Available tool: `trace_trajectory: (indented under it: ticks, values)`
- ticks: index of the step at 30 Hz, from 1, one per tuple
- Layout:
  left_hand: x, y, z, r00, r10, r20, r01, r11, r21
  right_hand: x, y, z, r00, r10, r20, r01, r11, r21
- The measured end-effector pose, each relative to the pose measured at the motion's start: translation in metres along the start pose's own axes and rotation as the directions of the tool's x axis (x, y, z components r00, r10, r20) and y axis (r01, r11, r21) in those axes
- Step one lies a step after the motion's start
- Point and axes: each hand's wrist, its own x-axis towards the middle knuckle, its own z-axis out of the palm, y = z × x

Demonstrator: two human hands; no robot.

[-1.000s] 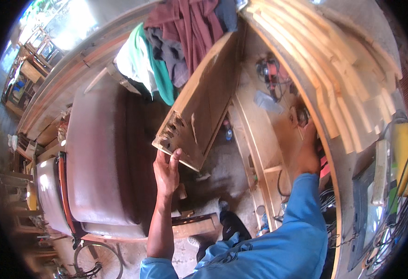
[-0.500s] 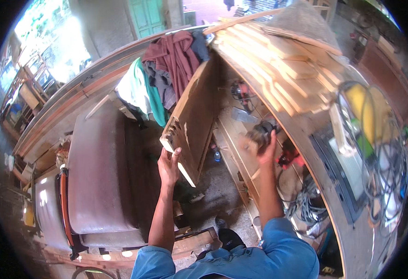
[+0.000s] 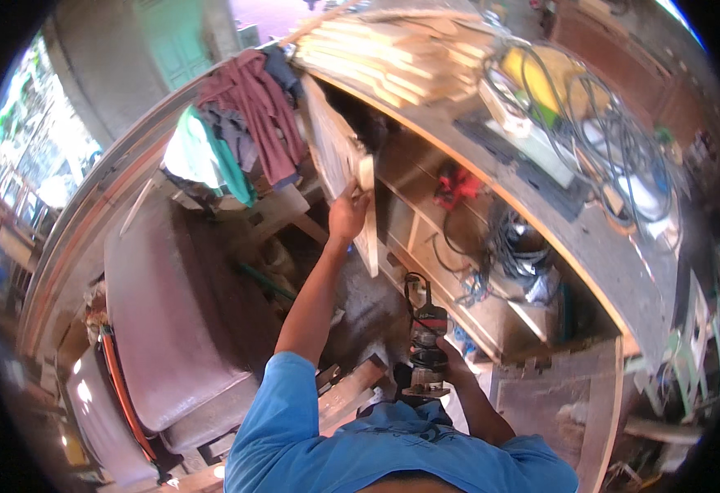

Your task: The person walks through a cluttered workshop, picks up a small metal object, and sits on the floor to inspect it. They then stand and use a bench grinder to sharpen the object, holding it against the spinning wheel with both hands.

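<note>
My left hand [image 3: 346,212] grips the near edge of a wooden cabinet door [image 3: 327,131], hinged at the far end of a workbench cabinet and standing partly open. My right hand [image 3: 457,364] holds a black handheld power tool [image 3: 428,337] with a red band, a metal base and a dark cord, low by my body. Inside the cabinet, right of the door, are wooden shelves [image 3: 417,230], a red tool [image 3: 456,187] and coiled cables [image 3: 517,242]. My right fingers are partly hidden by the tool.
Clothes [image 3: 245,107] hang beside the door. A brown padded seat [image 3: 163,320] is on the left. On the bench top [image 3: 606,271] lie stacked wood strips [image 3: 384,57], a dark flat panel [image 3: 524,164] and tangled cords [image 3: 606,172]. A framed board [image 3: 565,394] stands at the lower right.
My right hand has lifted the tool out of the cabinet and brought it down toward me. My left hand has swung the door rightward toward the cabinet. The view has shifted.
</note>
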Motion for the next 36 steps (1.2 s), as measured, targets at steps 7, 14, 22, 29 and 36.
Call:
trace_trajectory:
  ticks: [7,14,22,29,36]
  values:
    - [0.063,-0.009,0.134,0.973,0.221,0.061,-0.224,0.974,0.040,-0.100,0.030,-0.024,0.954,-0.145,-0.264,0.102,0.980,-0.169]
    - [0.088,-0.037,0.162,0.918,0.373,0.133,-0.313,0.890,-0.332,-0.196,0.084,-0.053,0.868,0.019,-0.495,-0.121,0.977,-0.175]
    - [-0.077,0.079,0.149,0.912,0.213,0.352,-0.010,0.867,-0.499,-0.293,0.194,-0.081,0.791,0.186,-0.583,-0.424,0.854,-0.303]
    - [-0.466,0.360,0.150,0.222,0.953,0.207,-0.372,0.279,-0.885,-0.397,0.360,-0.110,0.543,0.383,-0.747,-0.545,0.838,0.033]
    - [-0.617,0.482,0.120,-0.124,0.881,0.456,-0.638,0.281,-0.717,-0.523,0.522,-0.032,0.316,0.427,-0.847,-0.526,0.822,0.218]
